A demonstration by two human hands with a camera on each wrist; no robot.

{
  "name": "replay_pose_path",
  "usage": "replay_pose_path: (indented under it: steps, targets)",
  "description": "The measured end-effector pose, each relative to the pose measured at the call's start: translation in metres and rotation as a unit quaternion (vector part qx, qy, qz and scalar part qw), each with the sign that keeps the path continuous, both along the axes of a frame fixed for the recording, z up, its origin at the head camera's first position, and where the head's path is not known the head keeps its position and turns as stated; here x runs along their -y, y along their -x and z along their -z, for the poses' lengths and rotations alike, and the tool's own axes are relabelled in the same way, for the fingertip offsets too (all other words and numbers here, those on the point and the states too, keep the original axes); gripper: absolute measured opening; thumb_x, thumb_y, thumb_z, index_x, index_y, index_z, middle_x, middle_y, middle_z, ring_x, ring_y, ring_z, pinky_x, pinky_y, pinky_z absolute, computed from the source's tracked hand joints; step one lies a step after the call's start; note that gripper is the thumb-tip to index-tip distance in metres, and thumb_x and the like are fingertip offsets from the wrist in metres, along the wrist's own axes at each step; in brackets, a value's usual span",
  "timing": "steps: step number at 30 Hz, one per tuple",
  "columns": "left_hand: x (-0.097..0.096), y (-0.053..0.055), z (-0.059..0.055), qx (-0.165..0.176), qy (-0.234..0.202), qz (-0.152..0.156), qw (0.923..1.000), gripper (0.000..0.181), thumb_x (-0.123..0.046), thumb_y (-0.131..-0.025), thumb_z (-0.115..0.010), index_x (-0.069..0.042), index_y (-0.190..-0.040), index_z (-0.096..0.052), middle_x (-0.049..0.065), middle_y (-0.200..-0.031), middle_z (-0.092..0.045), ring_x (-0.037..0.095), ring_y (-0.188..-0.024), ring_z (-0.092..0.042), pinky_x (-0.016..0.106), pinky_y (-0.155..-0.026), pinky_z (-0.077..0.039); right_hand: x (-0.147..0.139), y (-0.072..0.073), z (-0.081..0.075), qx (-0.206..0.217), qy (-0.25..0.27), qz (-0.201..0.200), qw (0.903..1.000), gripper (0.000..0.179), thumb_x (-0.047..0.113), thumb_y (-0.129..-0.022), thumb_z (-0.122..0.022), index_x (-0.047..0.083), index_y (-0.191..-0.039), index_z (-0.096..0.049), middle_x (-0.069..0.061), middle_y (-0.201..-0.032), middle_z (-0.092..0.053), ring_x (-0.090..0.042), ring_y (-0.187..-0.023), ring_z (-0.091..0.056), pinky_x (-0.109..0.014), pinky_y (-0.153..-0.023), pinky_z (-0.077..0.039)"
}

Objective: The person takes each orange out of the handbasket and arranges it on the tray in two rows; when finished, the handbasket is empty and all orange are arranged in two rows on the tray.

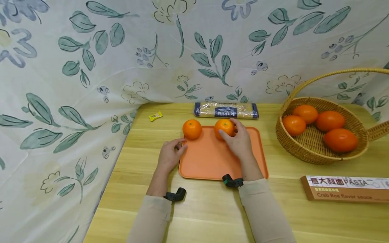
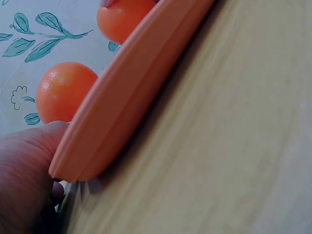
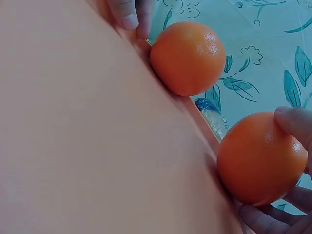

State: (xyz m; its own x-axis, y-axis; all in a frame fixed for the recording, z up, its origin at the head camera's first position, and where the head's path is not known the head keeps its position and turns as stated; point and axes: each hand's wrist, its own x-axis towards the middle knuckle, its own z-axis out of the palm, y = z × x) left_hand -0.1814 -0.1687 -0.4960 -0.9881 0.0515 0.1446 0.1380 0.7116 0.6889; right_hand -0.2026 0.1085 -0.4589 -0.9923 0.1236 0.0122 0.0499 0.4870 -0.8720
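Box (image 1: 343, 192) runs off the right side of my head view, as does the handle of the basket (image 1: 291, 152), with four orange-red fruits (image 1: 340, 140) inside. In the left wrist view the tray's outer wall blocks the inside; I get only parts of both oranges past the rim, and the lower fingers sink into shadow. In the right wrist view just a sliver of the packet (image 1: 226, 110) shows between the oranges.

Right hand (image 1: 240, 140): fingers spread around the right orange (image 1: 222, 126) and clamped on it, thumb on one side, fingertips on the other; the hand covers part of the fruit. That orange sits by the tray's far rim. Left orange (image 1: 192, 129) sits at the far left corner, apart from both hands.

Left hand (image 1: 171, 156): fingers curled on the left rim of the tray (image 1: 209, 158), thumb over the top; I can't make out the undermost fingertips.

Tray lies on the desk (image 1: 209, 209), packet just beyond, yellow sweet (image 1: 156, 116) off to the left.
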Motion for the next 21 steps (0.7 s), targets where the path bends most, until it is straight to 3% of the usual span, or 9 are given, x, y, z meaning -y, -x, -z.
replay_pose_path:
  steps: [10, 21]
  targets:
    - [0.0006, -0.0009, -0.0012, -0.008, -0.003, 0.002, 1.0, 0.028, -0.029, -0.097, -0.071, -0.021, -0.123, -0.074, 0.0, -0.084, -0.068, 0.02, -0.083, -0.052, 0.031, -0.074, -0.039, -0.0007, 0.0027, 0.0041, 0.01, 0.022, -0.006, 0.9997, 0.076, 0.042, -0.092, -0.075, 0.017, -0.155, -0.041, -0.015, -0.151, -0.049, -0.038, -0.132, -0.052, -0.054, -0.11, -0.046]
    - [-0.0003, -0.0008, -0.0001, -0.005, 0.002, 0.001, 1.0, 0.028, -0.03, -0.097, -0.07, -0.02, -0.123, -0.075, 0.0, -0.083, -0.067, 0.02, -0.082, -0.051, 0.031, -0.073, -0.038, 0.0002, 0.0011, 0.0038, 0.022, 0.01, -0.014, 0.9996, 0.081, 0.043, -0.091, -0.076, 0.017, -0.157, -0.037, -0.017, -0.152, -0.046, -0.038, -0.132, -0.051, -0.054, -0.11, -0.045]
